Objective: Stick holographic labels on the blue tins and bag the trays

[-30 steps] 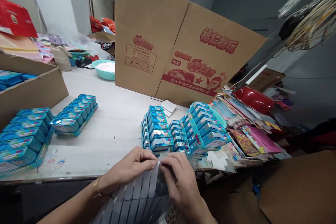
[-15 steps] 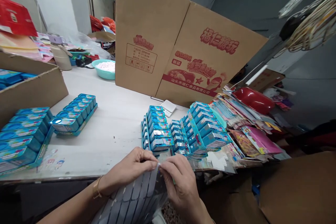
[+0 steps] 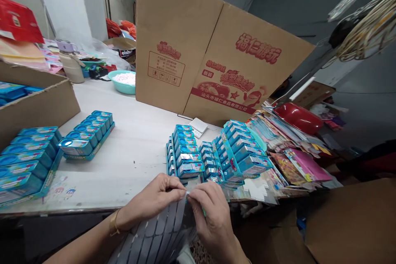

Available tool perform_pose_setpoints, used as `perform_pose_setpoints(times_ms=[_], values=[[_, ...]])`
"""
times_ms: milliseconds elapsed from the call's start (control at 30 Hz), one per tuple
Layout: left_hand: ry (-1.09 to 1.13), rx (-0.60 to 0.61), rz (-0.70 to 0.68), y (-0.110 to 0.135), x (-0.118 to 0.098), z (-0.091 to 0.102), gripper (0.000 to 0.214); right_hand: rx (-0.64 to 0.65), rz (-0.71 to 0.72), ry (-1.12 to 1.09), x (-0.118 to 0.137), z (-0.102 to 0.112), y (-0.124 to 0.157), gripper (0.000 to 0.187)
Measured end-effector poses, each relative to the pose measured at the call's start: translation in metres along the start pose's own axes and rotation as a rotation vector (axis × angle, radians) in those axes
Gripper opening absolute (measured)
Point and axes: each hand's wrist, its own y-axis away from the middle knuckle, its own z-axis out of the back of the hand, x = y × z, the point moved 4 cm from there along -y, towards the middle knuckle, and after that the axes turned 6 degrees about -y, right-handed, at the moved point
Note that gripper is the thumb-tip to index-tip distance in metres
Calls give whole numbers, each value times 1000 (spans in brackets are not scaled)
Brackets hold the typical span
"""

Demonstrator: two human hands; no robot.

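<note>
A sheet of stickers (image 3: 156, 231), with rows of long pale labels on a clear backing, hangs in front of me below the table edge. My left hand (image 3: 159, 196) is closed, its thumb and forefinger pinching the top edge of the sheet. Right beside it, my right hand (image 3: 212, 210) pinches the sheet's top corner, where a small white bit shows between the fingertips. Whether a label is lifting there is hidden by the fingers. Just beyond my hands stand trays of blue boxes (image 3: 190, 168), and more trays of blue boxes (image 3: 243, 148) to their right.
Other trays of blue boxes (image 3: 77, 144) sit at the left, beside an open carton (image 3: 43, 103). A large cardboard box (image 3: 185, 20) rises at the back. A small white device (image 3: 198, 125) lies before it. Stacked bags (image 3: 297, 165) and a red basin (image 3: 298, 118) are at right.
Hardly anything differs. Both hands keep their pinch at the sheet's top corner, with only a slight shift of the right fingers.
</note>
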Motion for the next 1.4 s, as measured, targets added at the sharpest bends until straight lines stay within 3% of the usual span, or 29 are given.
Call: perform_pose_setpoints(times_ms=[100, 367, 500, 567, 633, 733, 867, 1000, 1133, 1400], values=[[23, 5, 19, -1, 1, 1, 27, -38, 71, 57, 1, 0, 0, 19], [-75, -23, -19, -5, 8, 10, 30, -45, 60, 11, 2, 0, -2, 18], [-336, -155, -80, -9, 24, 28, 18, 65, -133, -184, -1, 8, -10, 19], [-454, -217, -144, -8, 29, 36, 29, 65, -267, -283, -7, 11, -18, 18], [-498, -198, -199, -6, 31, 38, 39, -1, -385, -367, -16, 13, -27, 16], [-420, -39, -157, -5, 30, 35, 35, -97, -528, -447, -33, 8, -39, 14], [-163, 101, 3, -11, 27, 34, 59, -170, -591, -495, -49, -4, -54, 16], [69, 81, 73, -29, 32, 47, 30, -202, -621, -519, -58, -18, -67, 16], [133, 64, 110, -51, 40, 65, 53, -226, -635, -463, -68, -30, -79, 16], [62, 112, 157, -91, 48, 86, 51, -243, -655, -242, -102, -44, -95, 12]])
